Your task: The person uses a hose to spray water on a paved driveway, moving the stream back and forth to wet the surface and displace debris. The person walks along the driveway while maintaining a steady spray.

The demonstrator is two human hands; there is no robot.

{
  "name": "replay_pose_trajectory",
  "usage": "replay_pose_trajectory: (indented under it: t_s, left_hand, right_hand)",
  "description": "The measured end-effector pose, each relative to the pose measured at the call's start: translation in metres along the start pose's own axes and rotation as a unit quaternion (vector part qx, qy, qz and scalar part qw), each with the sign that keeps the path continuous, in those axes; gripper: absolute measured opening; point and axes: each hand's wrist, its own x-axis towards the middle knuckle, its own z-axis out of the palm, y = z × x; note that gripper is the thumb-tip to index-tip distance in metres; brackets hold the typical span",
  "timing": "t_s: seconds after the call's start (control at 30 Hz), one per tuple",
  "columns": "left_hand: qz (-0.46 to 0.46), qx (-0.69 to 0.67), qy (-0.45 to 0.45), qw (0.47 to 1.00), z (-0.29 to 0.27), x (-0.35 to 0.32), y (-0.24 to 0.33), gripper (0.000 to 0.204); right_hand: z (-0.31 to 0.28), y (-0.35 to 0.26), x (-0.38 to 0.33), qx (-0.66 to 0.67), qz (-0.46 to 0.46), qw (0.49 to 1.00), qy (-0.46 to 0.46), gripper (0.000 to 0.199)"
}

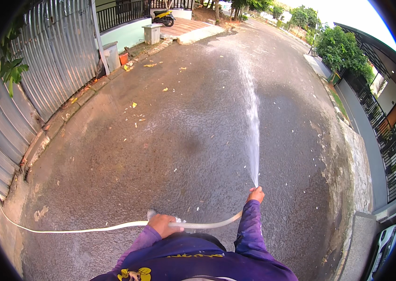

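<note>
A pale garden hose [209,225] comes in from the roadside at the left and runs across in front of my body. My left hand [162,225] is closed around its middle stretch. Something small and whitish shows beside those fingers, too unclear to name. Further ahead and to the right, my right hand [255,194] grips the hose's end, with its fingers pressed around the mouth. From there a white jet of water [253,126] shoots forward along the road and spreads into spray. The asphalt road [184,173] looks dark and wet around the jet.
A corrugated metal fence [55,51] and a curb line the left side. Yellow leaves [134,105] dot the road. A motorbike [164,18] stands beyond a concrete post [152,34]. On the right are a low wall with black railings [390,150], a bushy tree [341,49] and a parked car [385,250].
</note>
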Motion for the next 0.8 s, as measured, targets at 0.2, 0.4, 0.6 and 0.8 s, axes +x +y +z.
replay_pose_trajectory:
  t_s: [0.2, 0.4, 0.6, 0.8]
  left_hand:
    - [0.006, -0.001, 0.005, 1.0, -0.005, -0.001, 0.005, 0.048]
    - [-0.003, 0.005, 0.008, 1.0, -0.004, -0.002, -0.001, 0.048]
    - [0.03, 0.002, 0.046, 0.999, 0.007, 0.0, -0.017, 0.053]
    - [0.011, -0.002, 0.031, 0.999, 0.004, -0.003, -0.014, 0.053]
  right_hand:
    - [-0.002, -0.001, 0.001, 0.011, 0.017, 1.0, 0.014, 0.043]
    - [-0.007, -0.01, -0.015, -0.009, 0.072, 0.997, 0.003, 0.048]
    - [-0.009, 0.025, -0.013, -0.013, 0.121, 0.992, 0.035, 0.046]
    - [-0.018, 0.009, -0.03, -0.005, 0.163, 0.986, 0.024, 0.045]
